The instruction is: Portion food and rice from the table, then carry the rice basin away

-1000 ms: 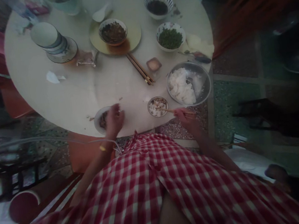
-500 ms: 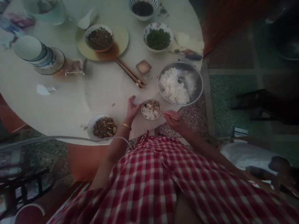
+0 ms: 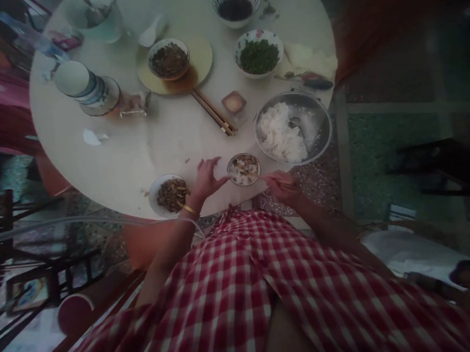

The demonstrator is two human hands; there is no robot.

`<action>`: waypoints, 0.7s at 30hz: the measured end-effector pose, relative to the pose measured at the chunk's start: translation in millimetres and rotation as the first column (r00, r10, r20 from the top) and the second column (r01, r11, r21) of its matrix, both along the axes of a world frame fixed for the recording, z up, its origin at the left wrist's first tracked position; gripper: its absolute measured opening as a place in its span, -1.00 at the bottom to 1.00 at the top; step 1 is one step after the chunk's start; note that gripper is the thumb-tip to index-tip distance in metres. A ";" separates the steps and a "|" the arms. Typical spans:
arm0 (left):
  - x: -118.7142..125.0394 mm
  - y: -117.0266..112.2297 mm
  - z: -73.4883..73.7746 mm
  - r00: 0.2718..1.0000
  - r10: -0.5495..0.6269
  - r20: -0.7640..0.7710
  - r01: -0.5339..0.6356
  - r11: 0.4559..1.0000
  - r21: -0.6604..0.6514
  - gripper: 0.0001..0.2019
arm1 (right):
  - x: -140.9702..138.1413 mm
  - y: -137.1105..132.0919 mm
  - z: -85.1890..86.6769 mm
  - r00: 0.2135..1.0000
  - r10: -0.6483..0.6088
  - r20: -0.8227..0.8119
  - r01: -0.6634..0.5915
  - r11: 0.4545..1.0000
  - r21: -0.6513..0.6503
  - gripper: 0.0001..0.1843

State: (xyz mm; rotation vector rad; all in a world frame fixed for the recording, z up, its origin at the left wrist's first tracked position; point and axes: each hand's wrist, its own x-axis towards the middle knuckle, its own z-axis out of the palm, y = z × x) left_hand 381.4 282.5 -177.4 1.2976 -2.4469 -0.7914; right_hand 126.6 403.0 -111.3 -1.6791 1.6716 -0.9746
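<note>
My left hand [image 3: 206,175] rests on the round white table [image 3: 102,156] with fingers spread, its thumb beside a small bowl of rice and toppings [image 3: 243,169]. My right hand [image 3: 280,184] is closed on chopsticks [image 3: 266,176] whose tips reach into that bowl. A white bowl of brown stir-fried food [image 3: 171,194] sits at the table's near edge, just left of my left wrist.
A metal basin of white rice [image 3: 292,128] stands right of the small bowl. Farther back are a bowl of greens [image 3: 258,57], a dark sauce bowl [image 3: 236,6], a dish on a yellow plate [image 3: 172,62], spare chopsticks [image 3: 215,112] and stacked bowls [image 3: 85,86].
My left hand left the bowl of brown food and moved right, settling open beside the small rice bowl. My right hand kept the chopsticks at the bowl.
</note>
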 end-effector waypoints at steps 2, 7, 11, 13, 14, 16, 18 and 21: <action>-3.4 1.1 7.1 0.992 -0.070 0.104 0.071 0.997 -0.004 -0.33 | -7.3 3.1 11.7 0.999 -0.031 -0.034 0.030 0.999 -0.019 -0.65; -13.8 -2.8 21.9 0.935 -0.187 0.300 0.191 0.981 0.016 -0.35 | -11.0 2.7 10.0 0.995 -0.095 -0.021 0.094 0.995 -0.045 -0.63; -19.0 -6.1 28.4 0.914 -0.213 0.345 0.212 0.976 0.041 -0.36 | -0.5 -1.5 -9.9 0.998 -0.063 0.023 0.064 0.997 -0.045 -0.64; -20.8 -6.3 30.7 0.908 -0.220 0.358 0.219 0.975 0.042 -0.37 | 2.5 -0.3 -17.8 0.999 -0.037 0.018 0.038 0.997 -0.062 -0.68; -21.7 -6.0 32.1 0.902 -0.223 0.370 0.224 0.974 0.042 -0.37 | 2.8 1.3 -20.9 1.000 -0.021 0.012 0.022 0.997 -0.075 -0.70; -23.5 -5.0 35.9 0.886 -0.226 0.405 0.231 0.972 0.038 -0.38 | 1.3 5.7 -26.6 1.000 0.007 -0.002 -0.007 0.995 -0.104 -0.72; -25.2 -3.7 40.9 0.871 -0.215 0.442 0.227 0.974 0.025 -0.39 | -0.7 9.7 -32.7 0.999 0.037 -0.017 -0.039 0.992 -0.118 -0.74; -27.6 -2.1 48.6 0.854 -0.192 0.484 0.220 0.976 0.000 -0.42 | 0.4 10.9 -43.2 0.996 0.083 -0.019 -0.084 0.992 -0.095 -0.75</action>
